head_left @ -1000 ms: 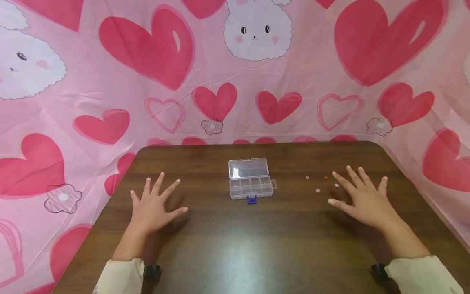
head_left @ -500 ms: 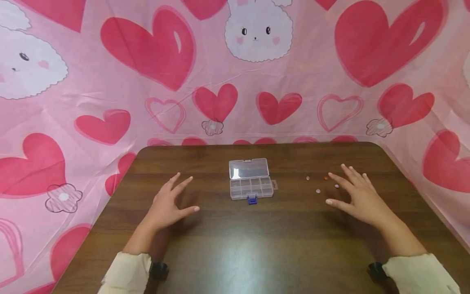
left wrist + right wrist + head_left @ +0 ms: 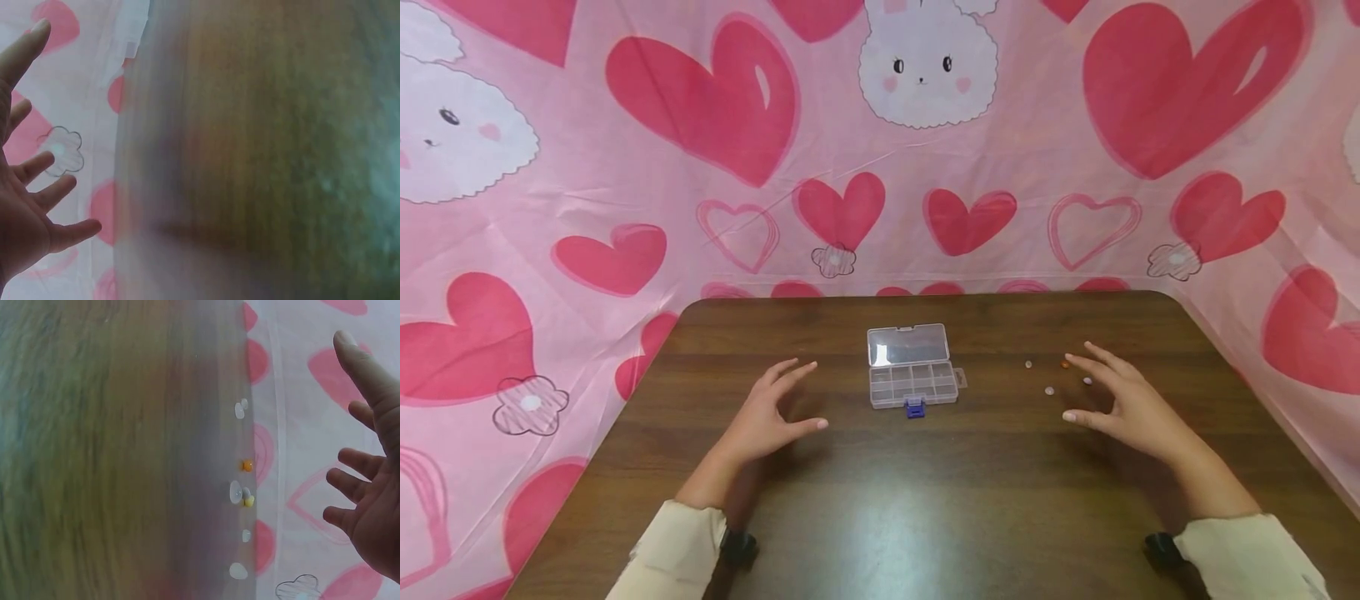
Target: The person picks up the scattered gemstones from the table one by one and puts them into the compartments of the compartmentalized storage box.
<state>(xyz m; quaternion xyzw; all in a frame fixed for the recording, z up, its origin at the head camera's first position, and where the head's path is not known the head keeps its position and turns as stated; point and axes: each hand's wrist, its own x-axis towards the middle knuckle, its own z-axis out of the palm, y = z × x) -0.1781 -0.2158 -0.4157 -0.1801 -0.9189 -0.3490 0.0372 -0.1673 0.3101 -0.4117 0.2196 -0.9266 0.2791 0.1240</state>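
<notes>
A clear plastic compartment box [image 3: 913, 383] sits mid-table, its lid [image 3: 908, 345] raised toward the back and a blue latch [image 3: 915, 408] at its front. Left of it, my left hand [image 3: 763, 421] hovers over the wood with fingers apart, holding nothing. On the other side, my right hand [image 3: 1131, 410] is held over the table, thumb and fingers spread and bare. By its fingertips lie several tiny stone-like pieces, among them an orange one [image 3: 1065, 364], a pale lilac one [image 3: 1087, 382] and a whitish one [image 3: 1049, 391]. The right wrist view also shows a yellow piece [image 3: 249, 501].
The dark wooden table [image 3: 880, 483] has rounded far corners. Behind and beside it hangs a pink cloth [image 3: 880, 150] printed with hearts and rabbit faces. A small hanging tab [image 3: 961, 377] juts from the box's right end. Dark straps [image 3: 739, 550] circle both wrists.
My left hand has moved right, toward the box, and its fingers have drawn closer together. The right hand has shifted slightly left with its fingers less spread. Box and pieces stay put.
</notes>
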